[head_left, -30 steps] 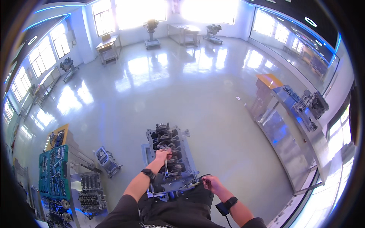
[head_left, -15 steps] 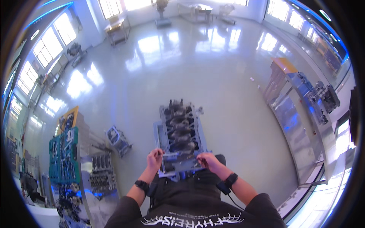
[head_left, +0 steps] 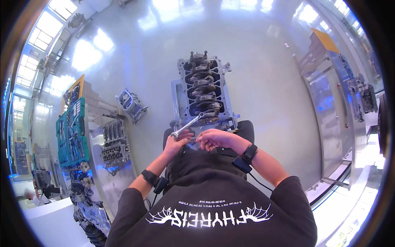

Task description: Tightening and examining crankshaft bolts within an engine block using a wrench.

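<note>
In my left hand [head_left: 177, 142] lies a long silver wrench [head_left: 187, 125], held between thumb and fingers. It slants up to the right, and its far end overlaps the near end of the engine block in view; I cannot tell whether they touch. My right hand [head_left: 212, 140] is just right of the left one, fingers loosely bent and apart, with nothing visible in them. In front of me stands a grey engine block [head_left: 225, 96] with its crankshaft [head_left: 203, 84] exposed along the middle.
At my left a bench carries a green tool case [head_left: 72, 136] full of tools and further engine parts [head_left: 115, 142]. A metal casting [head_left: 131, 105] sits on the floor left of the block. To the right stands a metal bench [head_left: 325, 103] with an engine assembly [head_left: 362, 96].
My view has tilted down, so the block appears higher. Both hands have come back from the block's near corners toward my body and closer together. The wrench now shows clearly in my left hand.
</note>
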A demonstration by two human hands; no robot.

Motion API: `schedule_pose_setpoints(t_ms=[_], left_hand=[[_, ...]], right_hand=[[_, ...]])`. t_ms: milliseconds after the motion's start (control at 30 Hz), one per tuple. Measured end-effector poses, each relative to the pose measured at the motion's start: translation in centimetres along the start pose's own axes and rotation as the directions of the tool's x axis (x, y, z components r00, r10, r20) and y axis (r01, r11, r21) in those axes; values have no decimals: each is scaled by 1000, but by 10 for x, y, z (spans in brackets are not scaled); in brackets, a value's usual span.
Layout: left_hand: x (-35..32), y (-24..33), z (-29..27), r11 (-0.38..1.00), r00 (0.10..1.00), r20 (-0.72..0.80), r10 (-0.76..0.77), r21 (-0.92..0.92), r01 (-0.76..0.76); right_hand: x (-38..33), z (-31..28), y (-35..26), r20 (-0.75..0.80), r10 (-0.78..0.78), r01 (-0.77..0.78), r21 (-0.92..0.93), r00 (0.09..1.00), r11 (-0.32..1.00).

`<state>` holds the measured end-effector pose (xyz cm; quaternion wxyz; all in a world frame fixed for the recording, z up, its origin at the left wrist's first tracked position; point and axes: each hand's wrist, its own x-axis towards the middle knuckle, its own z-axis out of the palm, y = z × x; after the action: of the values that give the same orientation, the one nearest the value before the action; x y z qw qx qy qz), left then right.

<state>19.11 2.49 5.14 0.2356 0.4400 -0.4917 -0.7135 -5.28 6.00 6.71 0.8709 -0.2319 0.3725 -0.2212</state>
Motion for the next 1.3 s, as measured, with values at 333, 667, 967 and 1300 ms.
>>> schedule_pose_setpoints(t_ms=[333, 667, 967, 1300], left_hand=[[-11, -28, 2, 856, 975, 182, 131, 475, -204], [10, -2, 29, 514, 876, 457, 155, 720, -466], [24, 6, 58, 478, 857, 516, 13, 749, -458], [36, -3, 66, 448, 833, 546, 90, 725, -523]], right_hand=[[3, 14, 11, 61, 145, -132, -186, 988, 974], [-6, 5, 18, -40, 120, -125, -176, 992, 976], [-55, -9, 32, -247, 10, -29, -72, 969, 997], [-92, -1, 41, -386, -9, -55, -155, 923, 986]])
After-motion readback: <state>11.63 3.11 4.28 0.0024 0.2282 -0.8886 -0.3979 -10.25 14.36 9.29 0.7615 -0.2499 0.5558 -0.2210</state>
